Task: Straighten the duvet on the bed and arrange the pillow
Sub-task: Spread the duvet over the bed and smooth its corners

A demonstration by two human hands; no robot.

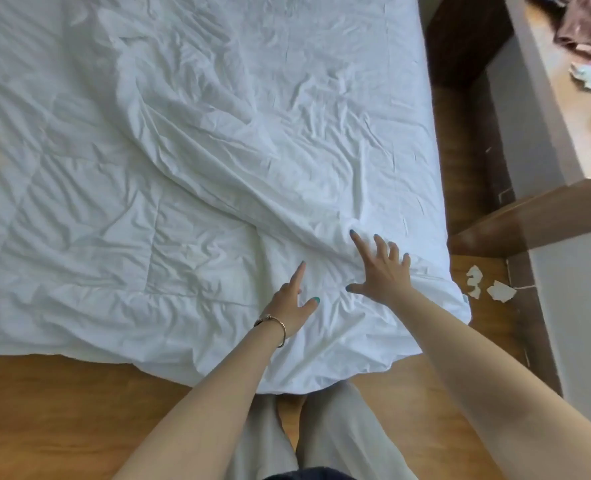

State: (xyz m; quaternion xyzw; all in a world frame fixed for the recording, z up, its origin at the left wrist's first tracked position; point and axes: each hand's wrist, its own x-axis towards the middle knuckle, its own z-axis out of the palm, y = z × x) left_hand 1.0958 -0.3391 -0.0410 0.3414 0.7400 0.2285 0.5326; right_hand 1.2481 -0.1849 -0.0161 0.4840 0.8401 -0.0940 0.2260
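A white quilted duvet [121, 209] covers the bed, wrinkled, with a raised fold running diagonally from the upper middle down to the near right corner. My right hand [380, 271] lies flat with fingers spread on that fold near the corner. My left hand [292, 303] rests beside it on the duvet, forefinger and thumb stretched out, a bangle on its wrist. The duvet's near edge hangs over the foot of the bed in front of my legs. No pillow is in view.
Wooden floor [62, 410] lies below the bed's near edge. Crumpled white tissues [488, 285] lie on the floor right of the bed corner. A wooden-edged desk [543, 216] with clothes on top stands at the right, leaving a narrow gap beside the bed.
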